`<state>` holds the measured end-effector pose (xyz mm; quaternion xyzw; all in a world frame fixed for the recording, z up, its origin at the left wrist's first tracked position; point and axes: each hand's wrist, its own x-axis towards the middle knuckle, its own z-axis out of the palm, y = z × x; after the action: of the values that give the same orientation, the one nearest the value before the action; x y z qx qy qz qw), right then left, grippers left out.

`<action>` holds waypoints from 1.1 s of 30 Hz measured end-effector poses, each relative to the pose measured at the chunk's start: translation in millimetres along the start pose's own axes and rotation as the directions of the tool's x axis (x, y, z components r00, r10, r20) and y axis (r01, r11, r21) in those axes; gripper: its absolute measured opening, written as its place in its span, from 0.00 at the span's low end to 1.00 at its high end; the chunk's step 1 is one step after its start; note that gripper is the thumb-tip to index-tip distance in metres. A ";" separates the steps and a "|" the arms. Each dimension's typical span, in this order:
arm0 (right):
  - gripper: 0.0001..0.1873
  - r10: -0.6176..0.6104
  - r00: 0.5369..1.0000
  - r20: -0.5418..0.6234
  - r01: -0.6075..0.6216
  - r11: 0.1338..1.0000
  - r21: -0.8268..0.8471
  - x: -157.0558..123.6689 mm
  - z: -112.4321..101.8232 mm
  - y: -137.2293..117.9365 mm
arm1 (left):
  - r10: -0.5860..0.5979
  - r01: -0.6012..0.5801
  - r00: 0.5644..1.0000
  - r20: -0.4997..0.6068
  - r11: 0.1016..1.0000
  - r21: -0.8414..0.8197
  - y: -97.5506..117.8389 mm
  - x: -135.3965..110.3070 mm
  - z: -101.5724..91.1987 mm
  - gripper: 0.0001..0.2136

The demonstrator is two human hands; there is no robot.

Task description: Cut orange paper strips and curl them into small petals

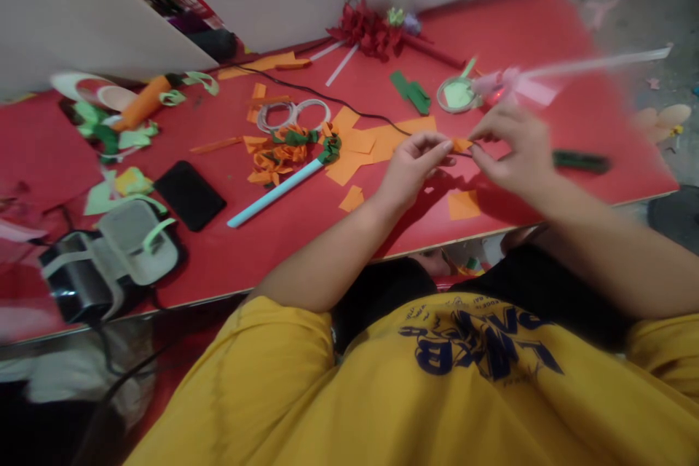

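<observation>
Between my two hands is a small piece of orange paper [461, 145]. My left hand [418, 164] pinches its left end between thumb and fingers. At its right end, the fingers of my right hand [513, 145] are closed on the same piece. Flat orange paper pieces [357, 145] lie left of my hands, and a single orange square [464, 205] rests below them near the table's front edge. Further left is a light blue stick [276, 193] with a green-wrapped top, beside a bunch of orange paper flowers [281, 153].
On the red table [229, 262] lie tape rolls [295, 115], a black phone-like slab [190, 195], an open grey case [136, 240], and a dark green marker-like object [582, 161]. Dark red paper flowers [365, 29] lie at the back. A black cable [333, 93] crosses the table.
</observation>
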<state>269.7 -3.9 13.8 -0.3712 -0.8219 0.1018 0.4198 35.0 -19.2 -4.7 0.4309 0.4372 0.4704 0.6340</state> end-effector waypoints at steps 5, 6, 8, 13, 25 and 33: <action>0.06 -0.232 0.966 -0.113 0.221 0.970 -0.103 2.3 -1.3 -4.3 | -0.084 0.094 0.992 0.096 0.990 -0.105 1.0 -1.3 -1.5 0.26; 0.07 -0.282 0.950 -0.135 0.263 0.954 -0.146 3.1 -0.9 -4.8 | -0.104 0.119 0.987 0.122 0.986 -0.118 0.8 -1.6 -1.6 0.27; 0.06 -0.332 0.930 -0.160 0.295 0.931 -0.217 4.6 -0.4 -5.2 | -0.132 0.153 0.976 0.173 0.981 -0.115 0.2 -2.4 -1.3 0.28; 0.08 -0.303 0.946 -0.115 0.270 0.932 -0.240 5.4 -1.8 -3.4 | -0.105 0.124 0.968 0.228 0.990 -0.071 0.4 -3.5 0.9 0.26; 0.09 -0.081 0.995 -0.063 0.077 0.995 -0.063 -3.8 8.1 -6.1 | 0.065 -0.068 0.992 0.106 0.997 0.024 0.5 0.4 -0.7 0.28; 0.08 0.016 1.000 0.019 -0.016 1.000 -0.005 -4.7 4.6 -6.5 | 0.234 -0.245 0.964 0.126 0.965 0.089 -6.2 3.8 -4.9 0.26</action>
<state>264.5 -11.0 11.1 -0.3778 -0.8230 0.1068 0.4105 32.3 -16.0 -12.5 0.5392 0.3683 0.4948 0.5734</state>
